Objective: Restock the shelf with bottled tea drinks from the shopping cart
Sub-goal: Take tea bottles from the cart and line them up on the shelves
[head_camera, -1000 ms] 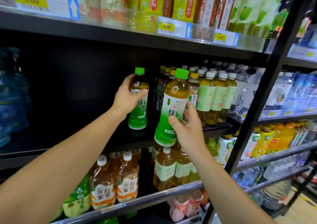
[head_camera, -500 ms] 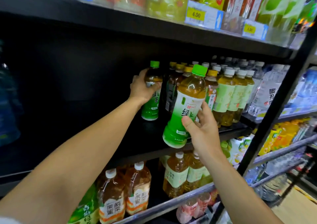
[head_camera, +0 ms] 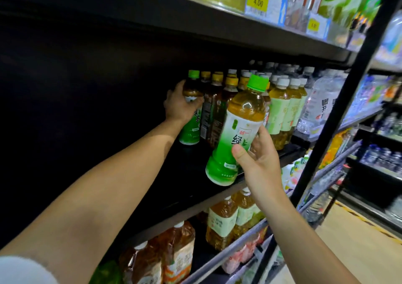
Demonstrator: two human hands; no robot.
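My left hand (head_camera: 178,105) grips a green-capped tea bottle (head_camera: 191,129) deep on the dark middle shelf (head_camera: 195,188), right beside a row of yellow-capped tea bottles (head_camera: 214,109). My right hand (head_camera: 256,159) holds a second green-capped tea bottle (head_camera: 237,131) by its lower half, tilted to the right, in front of the shelf's edge and above it. The shopping cart is out of view.
White-capped tea bottles (head_camera: 282,109) and water bottles (head_camera: 319,105) fill the shelf's right part; its left part is dark and bare. The top shelf carries drinks and a 4.00 price tag (head_camera: 258,3). More tea bottles (head_camera: 221,222) stand below. A black upright post (head_camera: 348,92) runs at right.
My left hand has pushed its bottle deeper into the shelf, against the yellow-capped row. My right hand's bottle stays raised in front of the shelf, now tilted further. The view has swung left.
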